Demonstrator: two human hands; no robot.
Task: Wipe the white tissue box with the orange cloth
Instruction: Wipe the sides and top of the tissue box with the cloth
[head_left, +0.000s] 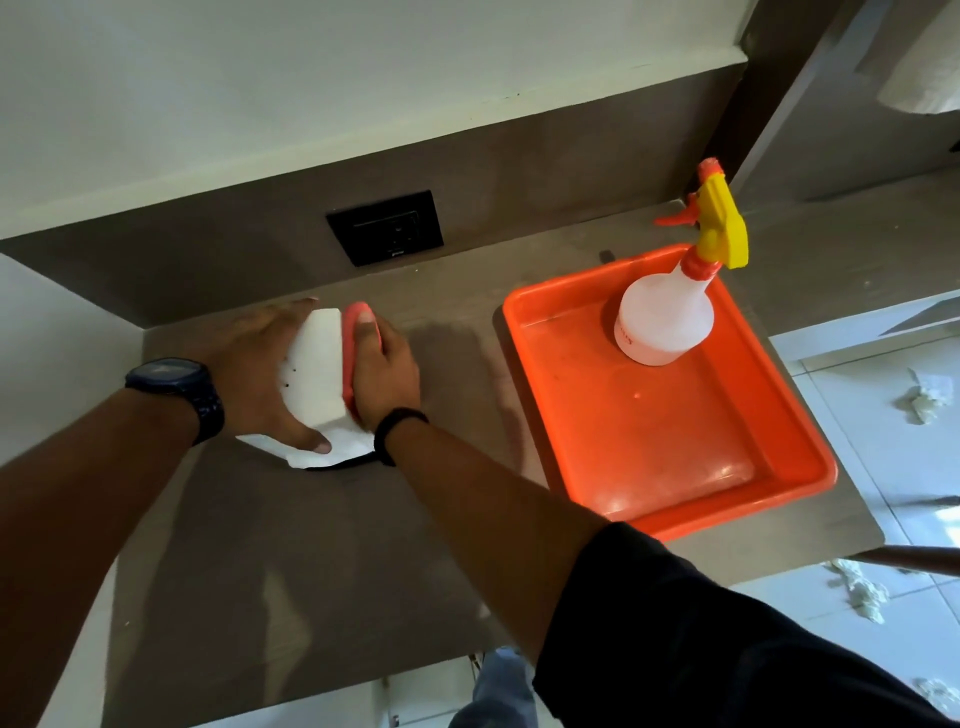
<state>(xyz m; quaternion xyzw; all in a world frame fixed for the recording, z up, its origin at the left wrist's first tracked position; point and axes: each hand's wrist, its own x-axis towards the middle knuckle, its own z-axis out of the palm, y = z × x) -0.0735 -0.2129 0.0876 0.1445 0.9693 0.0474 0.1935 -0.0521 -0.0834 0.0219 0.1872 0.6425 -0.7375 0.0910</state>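
The left hand (260, 374) lies spread over the left side of the white tissue box (317, 374), fingers reaching past its far end and the thumb hooked over the near corner. That reads as a bracing grip, there so the light box does not skate along the counter (322, 545) when it is rubbed. A dark watch (179, 389) sits on that wrist.

The right hand (382, 376) is closed on the orange cloth (352, 338), pressing it flat against the box's right-hand face. Only a strip of cloth shows between palm and box, with a fold curling over the fingertips at the far end. So the cloth touches the box, and the wipe looks to be under way on that side. The two hands oppose each other across the box, which lets the rubbing pressure be taken by the left palm.

A sheet of tissue (306, 451) sticks out from the box's near end, at about 6 o'clock from it, partly under the left thumb. The box itself sits toward 9 o'clock on the counter, near the back wall.

At 3 o'clock from the hands, well apart, an orange tray (727, 499) holds a white spray bottle (662, 317) standing upright in its far corner, parked clear of the work. A dark wall socket (385, 226) is at 12 o'clock. Crumpled tissue bits (927, 395) lie on the floor beyond the counter's right edge.
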